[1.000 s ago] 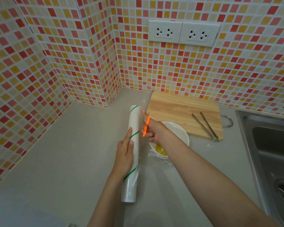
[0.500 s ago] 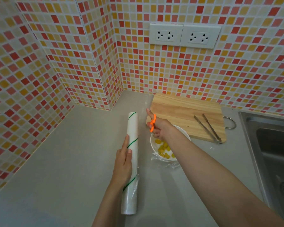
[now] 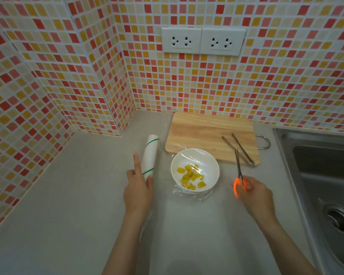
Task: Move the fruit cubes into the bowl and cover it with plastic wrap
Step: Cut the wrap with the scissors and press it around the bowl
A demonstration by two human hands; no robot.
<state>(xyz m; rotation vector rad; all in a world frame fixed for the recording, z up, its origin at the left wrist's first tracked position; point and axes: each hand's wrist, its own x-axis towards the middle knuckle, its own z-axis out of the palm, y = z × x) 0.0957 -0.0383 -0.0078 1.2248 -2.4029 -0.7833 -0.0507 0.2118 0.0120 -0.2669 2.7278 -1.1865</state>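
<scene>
The right hand has swung from beside the roll of plastic wrap over to the right of the bowl, taking the scissors with it, and the bowl now shows whole.

From the head view: the fruit cubes already lie in the white bowl, which stands on the counter just near of the cutting board. Clear film is stretched over its rim and crumples at the near edge. The right hand's fingers curl through the orange handles, blades pointing far and seemingly together. The left hand grips the near end of the roll, forefinger laid straight along it, the rest curled round. Tongs lie on the board; the sink sits at the right.

I judge the covering nearly done: the cut looks made, though I cannot tell whether the film is free of the roll. Next calls for setting the scissors and roll down and pressing the loose film against the bowl's wall.
</scene>
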